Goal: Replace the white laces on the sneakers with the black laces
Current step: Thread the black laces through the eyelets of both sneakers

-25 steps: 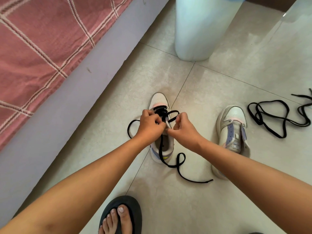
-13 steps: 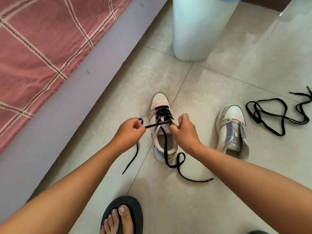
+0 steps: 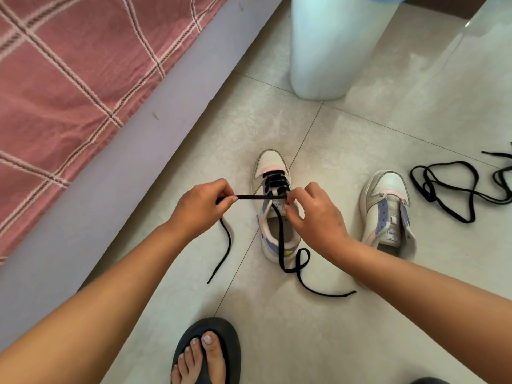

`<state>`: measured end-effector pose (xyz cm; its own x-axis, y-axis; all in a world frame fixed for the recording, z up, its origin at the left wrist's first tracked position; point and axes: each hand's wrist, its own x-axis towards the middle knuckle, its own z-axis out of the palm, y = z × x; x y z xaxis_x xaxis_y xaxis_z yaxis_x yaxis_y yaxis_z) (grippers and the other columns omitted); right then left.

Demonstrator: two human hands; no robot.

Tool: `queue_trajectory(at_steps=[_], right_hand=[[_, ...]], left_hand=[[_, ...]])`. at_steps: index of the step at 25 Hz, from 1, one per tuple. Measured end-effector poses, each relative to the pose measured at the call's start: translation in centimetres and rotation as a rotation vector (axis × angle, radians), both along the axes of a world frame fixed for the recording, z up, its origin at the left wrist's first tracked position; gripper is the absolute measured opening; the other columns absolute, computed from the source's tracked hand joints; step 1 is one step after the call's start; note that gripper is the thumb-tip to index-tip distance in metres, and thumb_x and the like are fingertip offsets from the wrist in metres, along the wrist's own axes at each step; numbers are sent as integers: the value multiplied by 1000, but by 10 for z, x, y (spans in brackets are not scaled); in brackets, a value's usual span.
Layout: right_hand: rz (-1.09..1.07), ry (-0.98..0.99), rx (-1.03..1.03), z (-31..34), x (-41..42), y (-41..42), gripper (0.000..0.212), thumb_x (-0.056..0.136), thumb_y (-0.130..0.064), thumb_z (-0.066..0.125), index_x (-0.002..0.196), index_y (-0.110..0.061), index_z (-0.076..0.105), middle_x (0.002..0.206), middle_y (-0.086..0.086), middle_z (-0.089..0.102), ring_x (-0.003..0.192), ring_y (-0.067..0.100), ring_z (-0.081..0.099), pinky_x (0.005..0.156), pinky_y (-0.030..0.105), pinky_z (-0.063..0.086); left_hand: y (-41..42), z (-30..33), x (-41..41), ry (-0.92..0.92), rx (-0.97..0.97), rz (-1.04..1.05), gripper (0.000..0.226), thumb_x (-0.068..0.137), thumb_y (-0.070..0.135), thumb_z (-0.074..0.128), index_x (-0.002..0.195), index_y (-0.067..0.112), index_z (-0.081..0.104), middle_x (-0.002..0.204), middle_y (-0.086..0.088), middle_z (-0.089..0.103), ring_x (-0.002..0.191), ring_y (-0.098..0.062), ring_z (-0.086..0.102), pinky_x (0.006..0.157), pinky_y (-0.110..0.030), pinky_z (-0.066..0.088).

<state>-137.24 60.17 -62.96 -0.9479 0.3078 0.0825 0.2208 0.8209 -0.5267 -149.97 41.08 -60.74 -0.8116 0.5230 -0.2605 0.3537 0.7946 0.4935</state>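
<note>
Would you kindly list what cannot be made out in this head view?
- Right hand: covers the sneaker's right-side eyelets; its grip is unclear.
- Spare black lace: cut off by the right edge.
- Bin: top cut off by the upper edge.
- Tongue labels: too small to read.

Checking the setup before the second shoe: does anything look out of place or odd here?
Nothing damaged or spilled. The spare black lace lies in a loose tangle on the floor right of the unlaced sneaker, whose tongue flops open. That fits the job in progress.
</note>
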Motion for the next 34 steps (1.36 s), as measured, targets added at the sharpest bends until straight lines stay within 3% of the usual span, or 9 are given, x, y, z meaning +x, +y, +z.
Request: queue_trajectory(at_steps=[2,6,9,12,15,18,23,29,34], right_hand=[[75,-116,89,-3,-7,5,29,88,-18,61,114,-6,61,99,15,54,86,31,51,67,40,46],[279,-65,405,-4,-23,6,23,63,-13,80,85,-8,71,87,14,64,73,32,61,56,34,47],[351,-26,516,-6,-34,-1,18,58,-7,80,68,-11,66,70,6,63,64,25,60,50,30,46],[34,-52,75,-4,-48,-1,6,81,-5,61,82,-4,66,78,9,64,75,28,58,56,33,43],[-252,-155,-307,3,-59,-3,21,92,-17,46,98,-8,64,85,5,63,79,24,56,64,33,43],[-229,-91,-405,24,-77,-6,23,91,-16,46,85,-5,65,77,9,65,69,23,57,60,35,45],[-723,-195,-1242,27,-85,34,15,88,-5,50,75,-6,59,66,9,65,58,18,57,58,27,50],[-847,-189,-1378,15,-72,55,15,86,0,51,73,-4,57,71,10,60,63,20,57,57,29,52],[-457,-266,-959,33,-83,38,20,87,-19,65,105,-10,66,85,-1,55,68,7,49,64,32,51]], left_hand=[[0,-2,2,71,-98,-70,13,92,33,56,88,21,59,72,8,63,63,-14,58,57,-26,42],[-3,2,-8,-702,35,177,24,92,32,58,83,10,65,54,1,50,42,-13,46,52,-26,44],[-10,14,-18,-914,312,289,27,88,34,61,80,9,63,48,3,38,39,-11,35,49,-26,44],[-14,22,-25,-955,496,389,25,88,34,58,81,10,61,47,4,35,39,-10,31,48,-25,43],[-18,21,-20,-979,511,423,24,91,31,56,82,10,60,47,5,35,39,-9,30,47,-24,41],[-20,17,-13,-1029,474,356,24,91,31,57,79,11,63,48,4,37,39,-10,31,47,-23,42],[-57,-7,-9,-1035,373,431,25,92,32,55,87,9,61,50,4,39,41,-10,33,50,-25,41],[-120,-41,-4,-985,48,571,23,97,22,51,103,4,62,64,0,54,51,-12,46,55,-25,45],[-94,-28,-1,-1137,-6,437,18,99,5,41,109,1,55,98,-11,73,95,-22,69,77,-29,53]])
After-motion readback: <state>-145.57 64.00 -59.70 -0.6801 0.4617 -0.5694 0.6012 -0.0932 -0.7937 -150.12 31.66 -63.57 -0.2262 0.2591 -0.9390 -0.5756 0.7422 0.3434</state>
